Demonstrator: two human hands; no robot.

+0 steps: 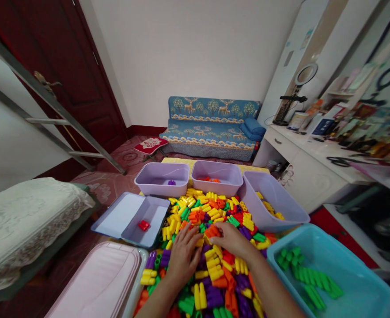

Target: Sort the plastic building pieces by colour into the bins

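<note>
A heap of plastic pieces in yellow, orange, purple, green and red covers the middle of the table. My left hand (185, 252) lies over the heap, palm down, its fingers apart over the pieces. To its right, my right hand (229, 238) has its fingers closed on an orange piece (212, 231). Green pieces (316, 278) lie in the turquoise bin (354, 260) at the right. The lilac bins hold purple pieces (171, 182), orange pieces (211, 179) and yellow pieces (269, 206). A red piece (144, 225) sits in the blue-grey box (135, 242).
At the near left is a container with a pink lid (98, 278). Beyond the table stand a blue sofa (211, 132) and a small red stool (151, 145). A white dresser (310, 161) is at the right, a metal ladder (58, 108) at the left.
</note>
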